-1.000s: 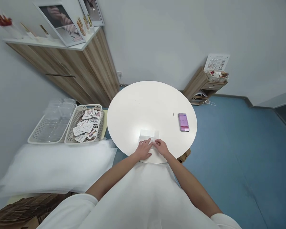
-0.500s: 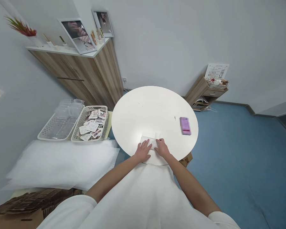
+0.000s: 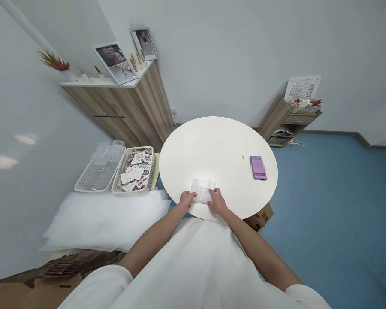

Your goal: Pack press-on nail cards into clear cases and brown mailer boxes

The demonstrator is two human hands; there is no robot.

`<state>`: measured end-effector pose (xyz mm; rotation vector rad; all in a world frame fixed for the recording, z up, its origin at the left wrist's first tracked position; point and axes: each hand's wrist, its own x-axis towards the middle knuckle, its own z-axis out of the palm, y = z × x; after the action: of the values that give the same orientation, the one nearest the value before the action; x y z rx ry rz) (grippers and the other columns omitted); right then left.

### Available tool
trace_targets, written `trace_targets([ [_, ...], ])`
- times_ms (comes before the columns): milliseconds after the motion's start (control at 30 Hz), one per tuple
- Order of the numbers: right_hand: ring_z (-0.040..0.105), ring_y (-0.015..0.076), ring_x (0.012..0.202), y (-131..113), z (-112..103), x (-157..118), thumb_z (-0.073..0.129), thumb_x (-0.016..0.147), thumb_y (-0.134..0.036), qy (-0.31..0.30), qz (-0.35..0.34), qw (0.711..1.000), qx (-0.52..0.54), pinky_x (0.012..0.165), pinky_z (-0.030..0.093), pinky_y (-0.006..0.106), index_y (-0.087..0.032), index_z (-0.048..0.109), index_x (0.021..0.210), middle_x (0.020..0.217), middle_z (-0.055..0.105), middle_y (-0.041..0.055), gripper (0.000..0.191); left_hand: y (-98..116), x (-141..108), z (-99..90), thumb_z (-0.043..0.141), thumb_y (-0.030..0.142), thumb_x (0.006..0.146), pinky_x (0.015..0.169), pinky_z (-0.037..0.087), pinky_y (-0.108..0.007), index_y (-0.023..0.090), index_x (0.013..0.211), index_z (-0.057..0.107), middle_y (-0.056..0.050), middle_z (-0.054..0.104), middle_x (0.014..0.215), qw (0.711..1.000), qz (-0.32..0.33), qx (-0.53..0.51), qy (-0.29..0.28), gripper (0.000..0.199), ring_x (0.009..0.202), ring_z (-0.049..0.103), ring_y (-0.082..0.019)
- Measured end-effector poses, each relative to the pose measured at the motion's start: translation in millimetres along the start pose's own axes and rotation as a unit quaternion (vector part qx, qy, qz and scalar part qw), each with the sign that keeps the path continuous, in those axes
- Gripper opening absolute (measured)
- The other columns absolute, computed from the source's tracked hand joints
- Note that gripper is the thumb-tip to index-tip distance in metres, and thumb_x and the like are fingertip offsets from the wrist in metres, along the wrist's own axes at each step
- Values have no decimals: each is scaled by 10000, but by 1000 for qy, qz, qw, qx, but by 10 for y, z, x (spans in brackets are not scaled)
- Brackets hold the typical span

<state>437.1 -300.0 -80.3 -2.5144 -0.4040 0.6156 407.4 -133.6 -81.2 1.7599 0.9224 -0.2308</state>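
Note:
A small white packet (image 3: pixel 200 191), folded from thin, soft, foam-like sheet, lies flat on the round white table (image 3: pixel 212 141) near its front edge. At the packet's left edge is my left hand (image 3: pixel 186 201), its fingers closed on the material. My right hand (image 3: pixel 217 201) pinches the opposite edge, thumb toward the front corner and fingers across the top. What is inside the packet is hidden by the white layers.
A purple pixelated item (image 3: pixel 258 168) lies at the table's right. To the left are a basket of printed cards (image 3: pixel 121 178), a basket of clear plastic boxes (image 3: pixel 91 189) and stacked white sheets (image 3: pixel 99 221). Cardboard (image 3: pixel 61 279) sits below them. A wooden cabinet (image 3: pixel 141 107) stands behind.
My left hand has gone from lying spread on top of the packet to gripping its left edge. More of the packet shows. My right hand stays at its right side. The view has shifted slightly.

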Motion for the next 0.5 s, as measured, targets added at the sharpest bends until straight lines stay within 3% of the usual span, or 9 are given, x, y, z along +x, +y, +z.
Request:
trace_targets([
  [100, 544, 171, 871, 19, 19, 19, 556, 693, -186, 10, -3, 1000, 11, 764, 420, 279, -203, 378, 1220, 1187, 351, 100, 556, 47, 21, -26, 575, 267, 663, 510, 382, -232, 176, 749, 554, -13, 576, 676, 997, 49, 52, -36, 127, 622, 543, -143],
  [200, 530, 180, 878, 26, 27, 52, 570, 669, -174, 16, 0, 999, 36, 756, 407, 279, -198, 406, 1196, 1118, 406, 96, 552, 98, 11, 34, 546, 213, 662, 528, 367, -228, 180, 626, 534, 10, 551, 615, 988, 107, 95, -65, 50, 607, 520, -130],
  [333, 508, 196, 904, 26, 33, 88, 565, 646, -148, 20, -2, 997, 69, 758, 390, 289, -187, 435, 1162, 1015, 489, 76, 534, 140, -38, 218, 552, 161, 642, 596, 392, -237, 185, 639, 557, 17, 569, 619, 971, 171, 133, -105, 26, 621, 526, -127],
  [500, 530, 156, 814, 62, 14, 102, 530, 672, -189, 29, 3, 994, 109, 696, 408, 254, -173, 449, 1134, 917, 539, 42, 470, 107, -111, 353, 513, 147, 693, 682, 434, -257, 180, 806, 609, -19, 634, 753, 957, 208, 147, -137, 151, 703, 576, -138],
])
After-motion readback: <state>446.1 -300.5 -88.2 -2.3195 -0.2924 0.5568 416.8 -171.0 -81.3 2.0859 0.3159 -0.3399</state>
